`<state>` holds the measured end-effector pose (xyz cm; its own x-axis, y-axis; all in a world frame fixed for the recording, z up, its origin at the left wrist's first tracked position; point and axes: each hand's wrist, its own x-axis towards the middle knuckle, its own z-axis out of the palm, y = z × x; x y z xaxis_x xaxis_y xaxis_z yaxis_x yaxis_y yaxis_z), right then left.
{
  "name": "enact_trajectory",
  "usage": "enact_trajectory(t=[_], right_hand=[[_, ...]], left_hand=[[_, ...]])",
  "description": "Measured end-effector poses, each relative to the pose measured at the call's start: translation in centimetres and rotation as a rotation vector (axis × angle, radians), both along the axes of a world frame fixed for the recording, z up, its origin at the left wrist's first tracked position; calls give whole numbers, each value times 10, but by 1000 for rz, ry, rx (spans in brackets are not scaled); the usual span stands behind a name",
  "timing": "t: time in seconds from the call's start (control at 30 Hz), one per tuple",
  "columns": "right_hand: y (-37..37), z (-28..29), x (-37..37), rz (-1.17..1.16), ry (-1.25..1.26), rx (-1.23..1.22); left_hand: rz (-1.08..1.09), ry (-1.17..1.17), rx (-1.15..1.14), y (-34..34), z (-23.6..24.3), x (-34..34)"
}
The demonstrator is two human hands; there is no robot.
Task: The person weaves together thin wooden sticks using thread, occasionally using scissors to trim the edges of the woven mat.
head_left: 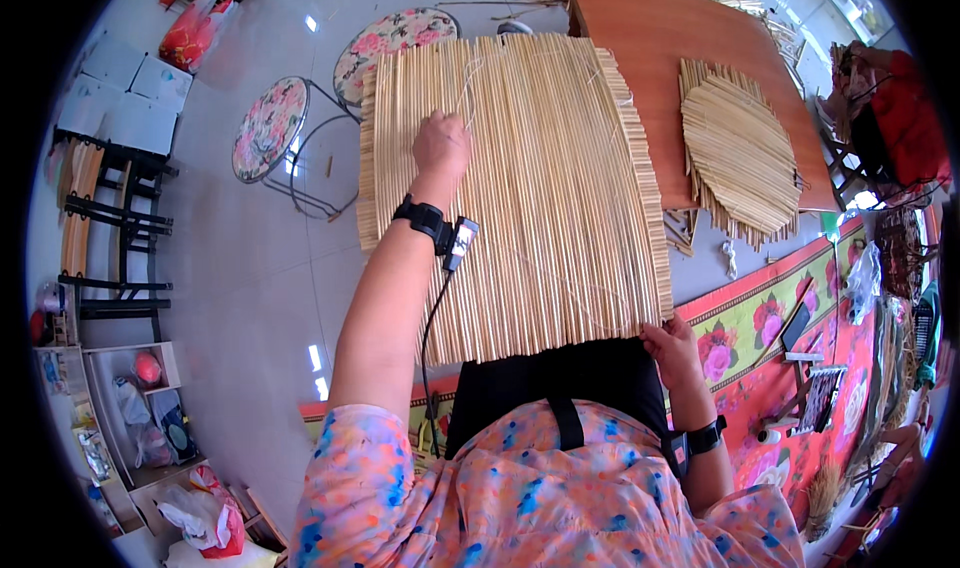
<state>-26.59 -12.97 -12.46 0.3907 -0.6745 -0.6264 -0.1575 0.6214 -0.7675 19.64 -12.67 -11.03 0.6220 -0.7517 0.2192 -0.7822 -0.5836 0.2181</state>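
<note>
A large mat of straw stalks (pixel 520 198), laid side by side, spans my lap and reaches forward to the wooden table. My left hand (pixel 442 148) is closed over its upper left part, fingers curled down. A pale thread (pixel 470 80) runs from those fingers up across the stalks; the fingertips themselves are hidden. Another loose loop of thread (pixel 600 318) lies near the mat's lower right corner. There my right hand (pixel 674 353) pinches the mat's edge between thumb and fingers.
A brown table (pixel 640 18) at the far right bears a rounded straw piece (pixel 740 148). Two flowered stools (pixel 272 128) stand to the left. Loose stalks (pixel 680 230) lie under the table's edge. A red floral mat (pixel 760 368) covers the floor at right.
</note>
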Motion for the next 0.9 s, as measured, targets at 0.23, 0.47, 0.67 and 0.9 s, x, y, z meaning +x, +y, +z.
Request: enact_trajectory(t=[0.23,0.47,0.67,0.9], right_hand=[[-1,6,6,-28,-11,26],[1,7,4,-17,-31,-21],[1,6,1,45,-15,-20],[3,0,2,24,-4,-41]], left_hand=[[-18,86,-42,-5,11,-4],[-515,1109,-24,80,90,-62],[-619,865,336,139,123,-86],[-393,111,-75,128,91,-92]])
